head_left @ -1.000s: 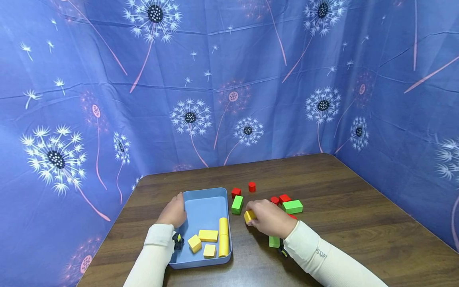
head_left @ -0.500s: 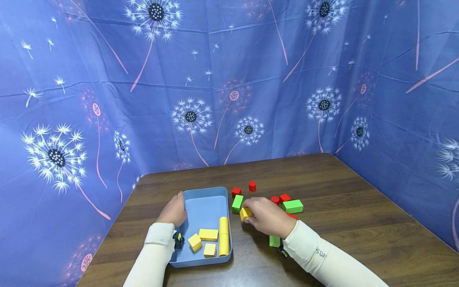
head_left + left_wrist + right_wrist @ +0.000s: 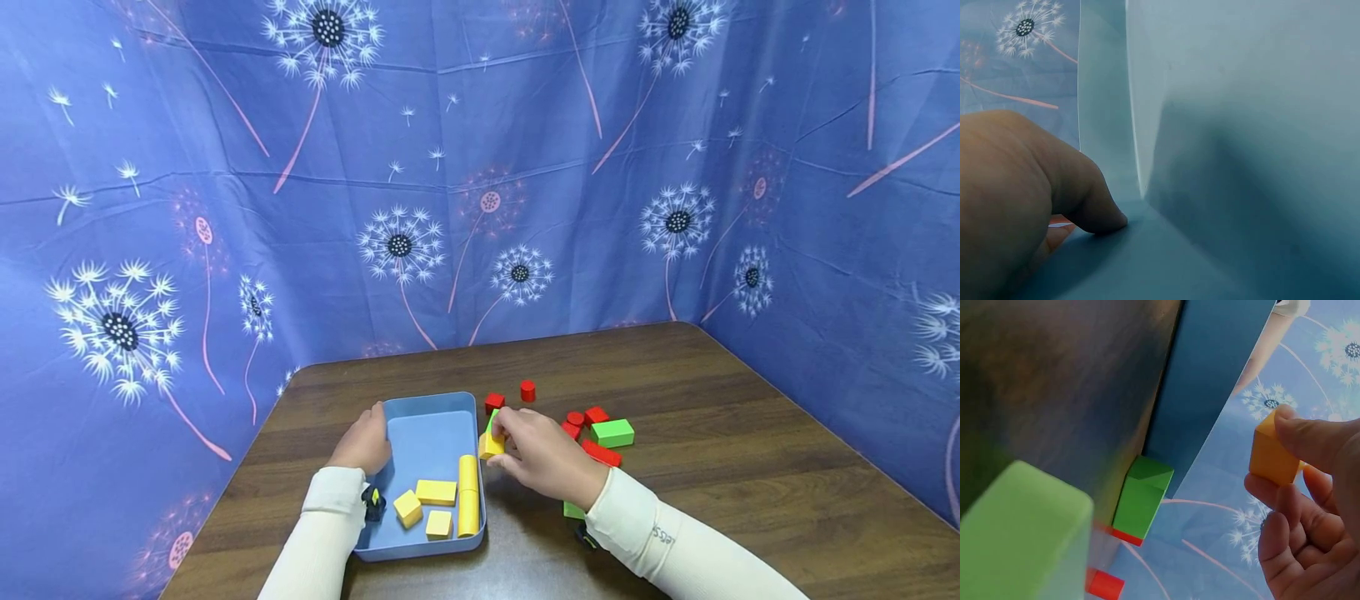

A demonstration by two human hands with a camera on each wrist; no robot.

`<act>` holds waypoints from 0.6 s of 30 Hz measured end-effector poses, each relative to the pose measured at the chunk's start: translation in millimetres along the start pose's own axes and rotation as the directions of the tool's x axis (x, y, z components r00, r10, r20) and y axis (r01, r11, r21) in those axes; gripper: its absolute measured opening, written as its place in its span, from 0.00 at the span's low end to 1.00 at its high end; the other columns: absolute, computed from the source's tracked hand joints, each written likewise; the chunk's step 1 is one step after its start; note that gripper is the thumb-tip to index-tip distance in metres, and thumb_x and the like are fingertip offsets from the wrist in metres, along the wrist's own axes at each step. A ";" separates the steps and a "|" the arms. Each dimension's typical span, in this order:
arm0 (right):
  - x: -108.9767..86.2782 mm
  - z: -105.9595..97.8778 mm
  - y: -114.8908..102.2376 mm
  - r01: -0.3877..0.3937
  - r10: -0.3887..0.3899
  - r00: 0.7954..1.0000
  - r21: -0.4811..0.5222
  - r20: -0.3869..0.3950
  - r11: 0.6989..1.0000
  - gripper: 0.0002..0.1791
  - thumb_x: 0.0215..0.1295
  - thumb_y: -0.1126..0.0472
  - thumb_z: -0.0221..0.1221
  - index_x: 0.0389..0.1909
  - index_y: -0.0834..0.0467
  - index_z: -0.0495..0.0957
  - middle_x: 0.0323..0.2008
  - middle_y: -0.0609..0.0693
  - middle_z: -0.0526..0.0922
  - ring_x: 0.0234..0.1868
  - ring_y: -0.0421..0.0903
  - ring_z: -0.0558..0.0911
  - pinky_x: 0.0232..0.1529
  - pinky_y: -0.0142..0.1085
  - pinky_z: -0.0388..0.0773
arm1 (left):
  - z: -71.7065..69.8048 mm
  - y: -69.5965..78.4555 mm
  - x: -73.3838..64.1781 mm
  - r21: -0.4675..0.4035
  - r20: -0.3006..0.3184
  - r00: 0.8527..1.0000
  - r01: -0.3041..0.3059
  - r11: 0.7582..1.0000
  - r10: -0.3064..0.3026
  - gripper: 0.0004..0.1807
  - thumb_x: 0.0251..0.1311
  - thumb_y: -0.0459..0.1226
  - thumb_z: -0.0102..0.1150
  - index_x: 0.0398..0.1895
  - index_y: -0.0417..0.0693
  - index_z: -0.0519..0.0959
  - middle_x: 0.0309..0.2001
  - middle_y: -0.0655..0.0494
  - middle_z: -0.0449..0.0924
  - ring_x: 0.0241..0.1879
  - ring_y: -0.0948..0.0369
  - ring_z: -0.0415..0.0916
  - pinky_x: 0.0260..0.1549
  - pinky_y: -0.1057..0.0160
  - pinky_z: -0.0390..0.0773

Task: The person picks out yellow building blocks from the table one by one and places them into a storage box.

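Observation:
My left hand (image 3: 365, 442) grips the left wall of a blue tray (image 3: 423, 433); in the left wrist view the thumb (image 3: 1100, 206) presses on the wall's inner side. Between thumb and fingers, my right hand (image 3: 551, 457) pinches a yellow block (image 3: 491, 447), held up near the tray's right rim. The right wrist view shows this yellow block (image 3: 1271, 453) between thumb and fingertips, the other fingers curled. Inside the tray lie a yellow oblong block (image 3: 436, 492), two yellow cubes (image 3: 438, 525) and yellow cylinders (image 3: 468, 496) end to end along the right wall.
A green block (image 3: 492, 419), partly behind the right hand, stands beside the tray near a red cube (image 3: 494, 402) and a red cylinder (image 3: 528, 391). More red blocks (image 3: 602, 453) and a green block (image 3: 613, 432) lie further right. Another green block (image 3: 573, 509) shows under the right wrist.
My right hand has moved left with the yellow block, up to the tray's right rim, uncovering red blocks behind it. The left hand and the tray have stayed in place.

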State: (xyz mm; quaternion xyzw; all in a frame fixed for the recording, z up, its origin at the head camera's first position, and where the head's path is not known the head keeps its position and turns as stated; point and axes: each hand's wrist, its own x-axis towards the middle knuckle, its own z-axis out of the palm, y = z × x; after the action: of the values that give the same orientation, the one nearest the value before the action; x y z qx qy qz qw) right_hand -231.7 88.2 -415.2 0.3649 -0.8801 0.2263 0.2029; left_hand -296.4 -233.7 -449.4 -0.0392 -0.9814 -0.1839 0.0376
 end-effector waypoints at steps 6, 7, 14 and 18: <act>5.3 -0.4 -1.9 0.029 -0.029 0.999 -0.007 -0.020 1.000 0.22 0.55 0.54 0.78 0.41 0.50 0.74 0.35 0.37 0.81 0.32 0.35 0.73 0.30 0.23 0.75 | -0.2 1.1 -0.7 -0.006 0.002 1.000 0.003 1.000 -0.003 0.38 0.68 0.29 0.53 0.78 0.26 0.51 0.71 0.26 0.65 0.70 0.34 0.69 0.67 0.35 0.72; 6.3 -0.3 -2.4 0.032 -0.032 0.999 -0.011 -0.019 0.999 0.22 0.55 0.54 0.78 0.41 0.50 0.74 0.35 0.37 0.81 0.32 0.35 0.73 0.30 0.24 0.75 | -0.4 1.3 -0.9 -0.008 0.004 1.000 0.004 1.000 -0.004 0.38 0.68 0.29 0.53 0.78 0.26 0.51 0.71 0.26 0.65 0.70 0.34 0.69 0.67 0.35 0.72; 13.6 1.6 -6.2 0.063 -0.063 0.998 -0.035 -0.009 0.997 0.17 0.52 0.56 0.80 0.33 0.50 0.78 0.33 0.37 0.81 0.31 0.35 0.72 0.31 0.25 0.76 | -1.2 2.1 -0.5 -0.012 0.008 1.000 0.007 1.000 -0.007 0.38 0.69 0.29 0.52 0.78 0.25 0.51 0.72 0.26 0.64 0.71 0.34 0.67 0.68 0.34 0.71; 18.6 5.4 -8.3 0.083 -0.082 0.996 -0.051 0.017 0.995 0.17 0.53 0.53 0.79 0.31 0.50 0.78 0.31 0.37 0.81 0.31 0.35 0.72 0.31 0.25 0.75 | -0.6 1.5 0.0 -0.015 0.011 1.000 0.010 1.000 -0.010 0.38 0.69 0.29 0.52 0.78 0.26 0.51 0.72 0.26 0.64 0.71 0.34 0.67 0.68 0.34 0.70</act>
State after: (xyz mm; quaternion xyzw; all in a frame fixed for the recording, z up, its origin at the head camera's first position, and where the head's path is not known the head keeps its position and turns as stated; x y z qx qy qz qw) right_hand -238.8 69.9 -407.8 0.3971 -0.8713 0.1920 0.2151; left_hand -296.2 -232.6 -448.2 -0.0355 -0.9804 -0.1914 0.0307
